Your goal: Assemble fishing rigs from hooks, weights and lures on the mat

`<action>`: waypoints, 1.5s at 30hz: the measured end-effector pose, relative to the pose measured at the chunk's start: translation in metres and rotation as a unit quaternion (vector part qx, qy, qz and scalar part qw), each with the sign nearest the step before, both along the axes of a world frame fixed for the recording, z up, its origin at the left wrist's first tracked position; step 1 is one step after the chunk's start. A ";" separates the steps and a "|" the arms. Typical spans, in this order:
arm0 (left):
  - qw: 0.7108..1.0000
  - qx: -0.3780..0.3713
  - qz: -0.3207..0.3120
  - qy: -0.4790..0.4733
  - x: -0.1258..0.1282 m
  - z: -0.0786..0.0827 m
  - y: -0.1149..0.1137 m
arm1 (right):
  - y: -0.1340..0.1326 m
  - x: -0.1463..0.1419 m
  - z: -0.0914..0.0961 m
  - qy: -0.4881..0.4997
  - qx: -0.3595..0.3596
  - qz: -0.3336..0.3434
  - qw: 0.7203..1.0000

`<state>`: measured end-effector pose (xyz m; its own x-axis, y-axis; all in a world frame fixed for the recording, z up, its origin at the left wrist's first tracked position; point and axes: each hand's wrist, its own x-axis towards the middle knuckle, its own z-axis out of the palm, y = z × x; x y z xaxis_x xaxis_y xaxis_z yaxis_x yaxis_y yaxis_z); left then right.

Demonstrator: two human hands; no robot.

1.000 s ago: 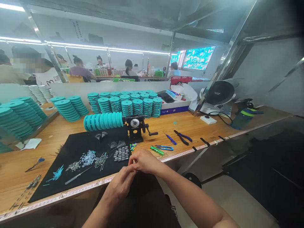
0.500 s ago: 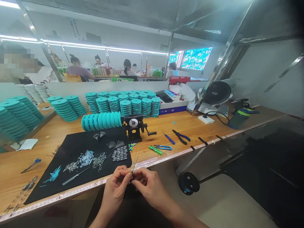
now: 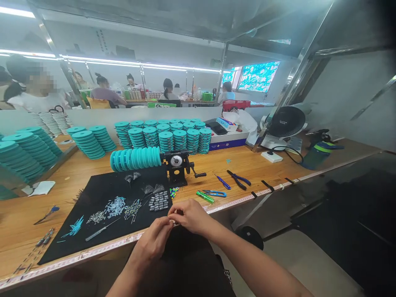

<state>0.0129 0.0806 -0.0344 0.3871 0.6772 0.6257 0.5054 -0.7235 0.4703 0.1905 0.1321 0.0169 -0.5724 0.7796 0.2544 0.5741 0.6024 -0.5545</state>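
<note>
My left hand and my right hand meet fingertip to fingertip just in front of the bench's front edge. Both are closed in a pinch on something tiny that the fingers hide. Beyond them lies a black mat. On it, closest to my hands, sit rows of small grey cylindrical weights. Left of these are a heap of metal swivel-like pins, pale clear sleeves, small metal bits, light-blue tubes and a thin clear-handled tool.
A black hand-crank winder carries a row of teal spools; stacked teal spools stand behind. Pliers, blue snips, a green tube and a blue pen-like tool lie right. A measuring tape lines the edge.
My right hand has come up and over toward the left fingertips, its forearm now reaching further across. The thin strand that stuck up from the fingers no longer shows. The view has shifted slightly.
</note>
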 end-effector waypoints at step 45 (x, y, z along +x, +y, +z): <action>0.988 -0.120 0.056 -0.074 0.015 0.008 -0.016 | -0.069 0.013 0.004 0.029 0.078 -0.068 0.994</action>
<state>0.0279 0.0650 -0.0260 0.2178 0.8464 0.4860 0.4881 -0.5256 0.6967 0.2034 0.0636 0.0207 -0.4460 0.7968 0.4077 0.6256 0.6033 -0.4946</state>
